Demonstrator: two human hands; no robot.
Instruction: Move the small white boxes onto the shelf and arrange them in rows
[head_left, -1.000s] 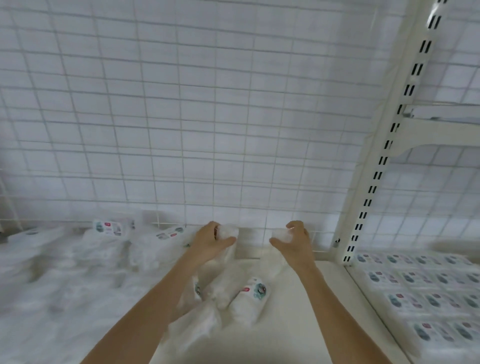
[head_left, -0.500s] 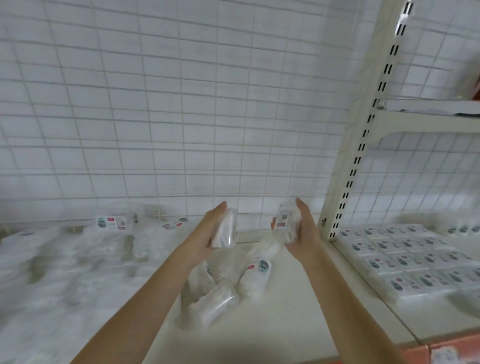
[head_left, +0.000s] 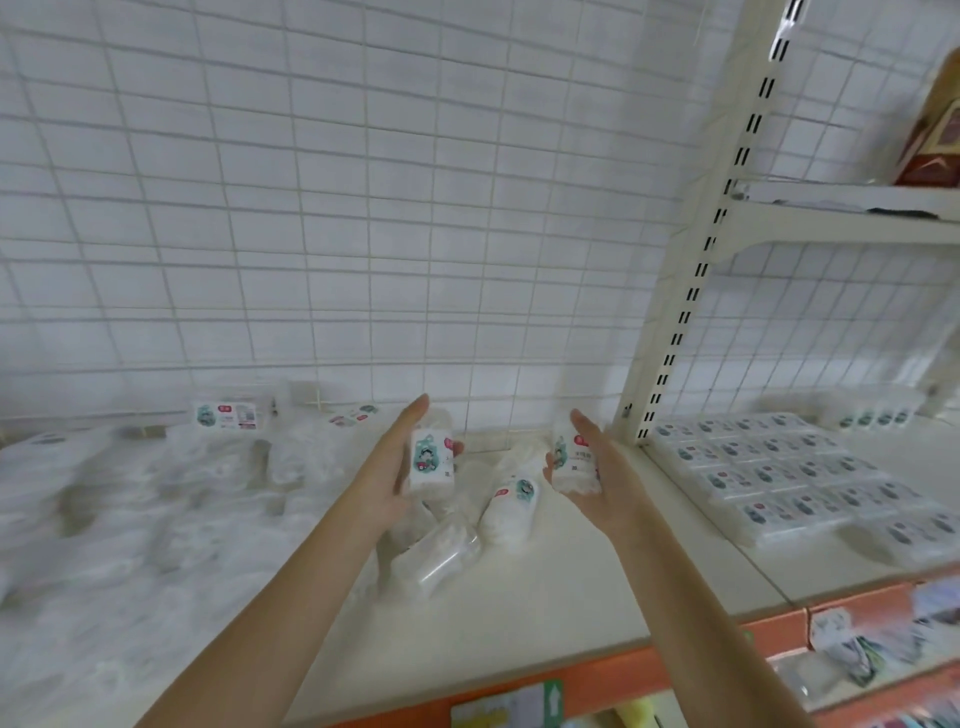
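Here, left hand (head_left: 387, 480) holding cartoon-labelled pack (head_left: 431, 462)

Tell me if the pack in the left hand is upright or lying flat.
Upright: the pack stands on end in the left hand, its printed face toward the camera.

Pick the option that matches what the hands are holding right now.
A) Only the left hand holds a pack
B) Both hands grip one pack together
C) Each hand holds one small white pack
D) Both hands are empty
C: the left hand holds one pack and the right hand holds another pack, apart from each other above the shelf.
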